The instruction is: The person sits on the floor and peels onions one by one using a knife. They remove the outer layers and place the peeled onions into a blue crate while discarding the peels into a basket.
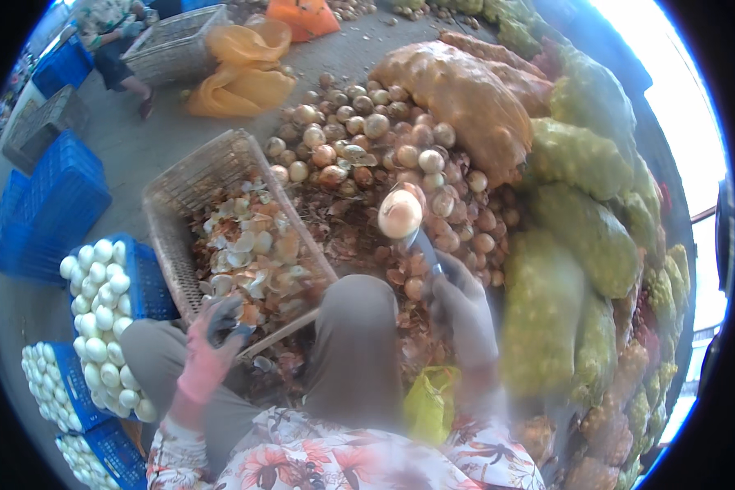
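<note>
In my right hand (pixel 450 291), gloved in grey, is the handle of a knife (pixel 427 250). A pale, partly peeled onion (pixel 400 214) sits at the end of its blade, above a heap of unpeeled onions (pixel 367 131). My left hand (pixel 217 340) wears a pink glove with dark fingertips. Its fingers curve apart from the thumb, with no onion visible between them. That hand is at the near corner of a worn plastic crate (pixel 245 147), between my knees. Onion skins and peelings (pixel 254 236) lie inside the crate.
Blue crates of peeled onions (pixel 103 315) stand at my left. Stacked blue crates (pixel 61 196) are farther off. Full green mesh sacks (pixel 545 312) and an orange mesh sack (pixel 459 92) line the right. A person (pixel 113 46) is by a grey crate (pixel 174 46).
</note>
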The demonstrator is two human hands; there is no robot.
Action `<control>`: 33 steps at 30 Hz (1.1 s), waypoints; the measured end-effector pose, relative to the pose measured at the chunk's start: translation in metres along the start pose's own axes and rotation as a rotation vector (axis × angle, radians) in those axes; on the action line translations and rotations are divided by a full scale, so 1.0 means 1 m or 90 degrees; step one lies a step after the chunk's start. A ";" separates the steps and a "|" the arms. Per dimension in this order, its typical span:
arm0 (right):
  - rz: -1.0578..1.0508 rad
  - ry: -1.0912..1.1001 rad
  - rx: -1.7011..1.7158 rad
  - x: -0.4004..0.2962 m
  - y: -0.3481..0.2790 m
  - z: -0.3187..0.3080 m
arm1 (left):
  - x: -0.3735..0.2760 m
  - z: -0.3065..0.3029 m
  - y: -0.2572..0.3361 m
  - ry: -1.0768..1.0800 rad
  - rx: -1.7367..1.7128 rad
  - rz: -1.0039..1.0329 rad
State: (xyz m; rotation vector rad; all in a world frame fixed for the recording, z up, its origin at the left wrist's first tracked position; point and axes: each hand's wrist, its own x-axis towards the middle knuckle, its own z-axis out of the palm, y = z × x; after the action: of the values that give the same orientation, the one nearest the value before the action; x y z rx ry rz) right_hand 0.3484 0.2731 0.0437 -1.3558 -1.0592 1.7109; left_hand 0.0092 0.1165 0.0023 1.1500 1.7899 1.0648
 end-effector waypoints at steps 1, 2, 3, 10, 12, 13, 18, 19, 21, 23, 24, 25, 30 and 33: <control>0.038 -0.047 0.086 -0.020 -0.008 0.011 | 0.000 0.007 0.005 -0.004 -0.050 0.007; 0.056 -0.087 0.112 -0.034 -0.002 0.017 | 0.002 0.014 0.005 0.012 -0.027 0.109; 0.079 -0.135 0.134 -0.042 0.002 0.025 | 0.003 0.018 0.007 0.033 0.001 0.204; 0.042 -0.396 -0.213 -0.091 0.016 0.103 | -0.025 -0.006 0.017 0.062 0.294 0.325; -0.046 -0.428 -0.295 -0.095 0.025 0.117 | -0.035 -0.015 0.000 0.074 0.294 0.293; -0.097 -0.434 -0.346 -0.097 0.025 0.123 | -0.043 -0.016 -0.008 0.101 0.307 0.290; -0.089 -0.459 -0.431 -0.109 0.021 0.128 | -0.056 -0.028 -0.020 0.251 0.300 0.260; -0.148 -0.433 -0.422 -0.112 0.020 0.126 | -0.054 -0.041 -0.031 0.294 0.063 0.138; -0.261 -0.367 -0.399 -0.121 0.018 0.123 | -0.056 -0.065 -0.051 0.379 0.086 0.088; -0.275 -0.318 -0.481 -0.121 0.024 0.136 | -0.067 -0.069 -0.023 0.288 0.032 0.069; -0.267 -0.324 -0.482 -0.119 0.029 0.144 | -0.070 -0.067 -0.015 0.274 0.056 0.079; -0.260 -0.329 -0.482 -0.118 0.033 0.152 | -0.073 -0.065 -0.009 0.258 0.081 0.089; -0.370 -0.402 -0.555 -0.115 0.043 0.179 | -0.087 -0.055 0.002 0.236 0.067 0.104; -0.323 -0.404 -0.590 -0.114 0.042 0.186 | -0.089 -0.052 0.004 0.250 0.065 0.113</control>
State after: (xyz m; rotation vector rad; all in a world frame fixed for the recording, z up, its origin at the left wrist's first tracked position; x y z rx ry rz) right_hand 0.1888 0.1213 0.0733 -0.8465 -2.5197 1.2873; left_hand -0.0075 0.0209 0.0385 1.2439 2.0912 1.3942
